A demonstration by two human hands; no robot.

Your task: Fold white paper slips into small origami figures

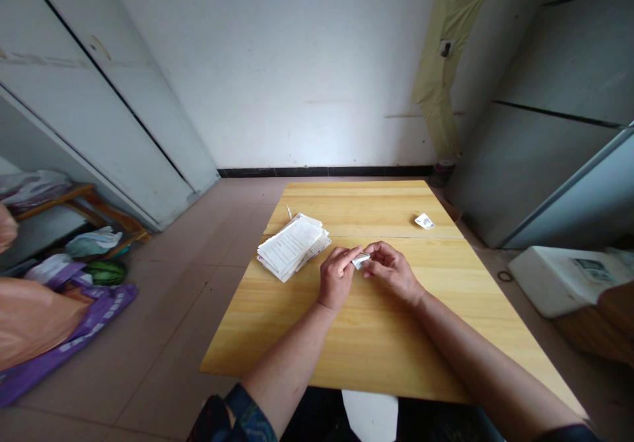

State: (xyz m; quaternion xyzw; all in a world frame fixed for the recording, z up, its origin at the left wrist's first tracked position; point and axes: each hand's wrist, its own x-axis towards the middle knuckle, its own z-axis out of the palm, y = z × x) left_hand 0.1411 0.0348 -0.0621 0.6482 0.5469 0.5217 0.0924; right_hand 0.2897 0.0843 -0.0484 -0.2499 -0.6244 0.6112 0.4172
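Between my two hands, just above the middle of the wooden table (396, 356), is a small folded piece of printed paper (361, 261). My left hand (337, 273) pinches its left side, the index finger stretched along the top edge. My right hand (391, 271) grips the right side between thumb and fingers. The fingers hide part of the paper. Left of my hands lies a loose stack of printed sheets (292, 244), its edges uneven. A small folded white paper piece (424, 221) with dark print rests near the table's far right.
A thin paper scrap (289, 213) lies behind the stack. To the right on the floor stands a white box (559, 280) beside a grey cabinet (539, 164). Left are a wooden rack (111, 217), a watermelon (105, 272) and a purple bag (94, 336). A white wall (297, 65) rises behind.
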